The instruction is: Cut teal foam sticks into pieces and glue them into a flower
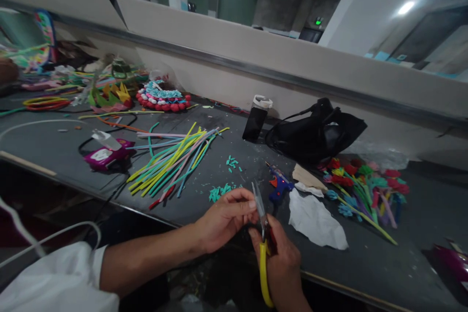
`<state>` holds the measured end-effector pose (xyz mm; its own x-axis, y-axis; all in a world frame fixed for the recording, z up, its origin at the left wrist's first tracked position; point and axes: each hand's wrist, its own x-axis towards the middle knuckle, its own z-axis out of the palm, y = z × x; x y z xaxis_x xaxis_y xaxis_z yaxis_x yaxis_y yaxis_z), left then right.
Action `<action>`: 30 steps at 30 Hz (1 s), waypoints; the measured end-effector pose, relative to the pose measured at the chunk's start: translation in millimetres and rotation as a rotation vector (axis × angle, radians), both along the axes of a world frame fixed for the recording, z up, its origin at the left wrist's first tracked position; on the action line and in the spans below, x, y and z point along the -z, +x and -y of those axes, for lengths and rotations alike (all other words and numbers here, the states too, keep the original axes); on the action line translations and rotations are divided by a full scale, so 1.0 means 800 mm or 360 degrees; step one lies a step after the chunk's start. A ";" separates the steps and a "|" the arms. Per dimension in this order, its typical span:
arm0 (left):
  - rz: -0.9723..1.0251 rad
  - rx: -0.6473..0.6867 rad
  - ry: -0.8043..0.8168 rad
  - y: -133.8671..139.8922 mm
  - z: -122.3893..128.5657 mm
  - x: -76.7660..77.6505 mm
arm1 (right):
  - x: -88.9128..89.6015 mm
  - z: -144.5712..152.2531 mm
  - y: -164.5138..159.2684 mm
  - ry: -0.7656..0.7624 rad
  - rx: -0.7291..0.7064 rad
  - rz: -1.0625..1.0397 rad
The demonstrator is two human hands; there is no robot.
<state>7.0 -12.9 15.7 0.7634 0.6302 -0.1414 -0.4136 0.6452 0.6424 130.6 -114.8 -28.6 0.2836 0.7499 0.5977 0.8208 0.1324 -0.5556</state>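
My right hand (284, 258) is wrapped round a pair of scissors (263, 263) with yellow handles, blades pointing up and away from me. Close beside the blades, my left hand (228, 217) has thumb and forefinger pinched together; whatever is between them is too small or hidden to make out. Short cut green pieces (219, 191) lie in a small heap on the dark table just beyond my left hand, with a few more green bits (232, 162) behind. A blue glue gun (281, 185) with an orange trigger lies past my right hand.
A bundle of fuzzy coloured stems (175, 161) and a purple device (107, 153) lie left. Crumpled white paper (316, 219), fuzzy flowers (365, 190), a black bag (316, 131) and a dark tumbler (256, 119) stand right and behind. Red and blue beadwork (163, 97) sits at the back left.
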 end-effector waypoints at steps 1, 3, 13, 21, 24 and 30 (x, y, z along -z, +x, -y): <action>0.0008 0.0004 0.0006 0.000 0.000 -0.001 | 0.001 0.000 -0.001 0.0005 -0.0009 -0.0015; 0.0017 0.0003 0.0012 0.001 -0.001 -0.003 | 0.004 -0.001 -0.002 0.0025 -0.0021 -0.0029; -0.0043 -0.0054 0.0025 0.011 -0.002 -0.017 | 0.007 -0.003 -0.002 0.0019 0.0082 -0.0048; -0.0091 -0.0165 0.0060 0.020 0.004 -0.023 | 0.001 -0.003 -0.001 -0.0017 0.0101 -0.0173; -0.0094 -0.0201 0.0051 0.024 0.009 -0.027 | -0.002 -0.002 -0.001 -0.0027 0.0087 -0.0194; -0.0084 -0.0209 0.0046 0.030 0.011 -0.027 | -0.010 -0.003 -0.002 -0.0009 0.0084 -0.0290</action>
<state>31.2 -21.5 37.0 0.6660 0.7287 -0.1597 -0.4585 0.5688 0.6829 129.4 -112.7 -20.6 0.4259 0.7343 0.5286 0.7122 0.0883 -0.6964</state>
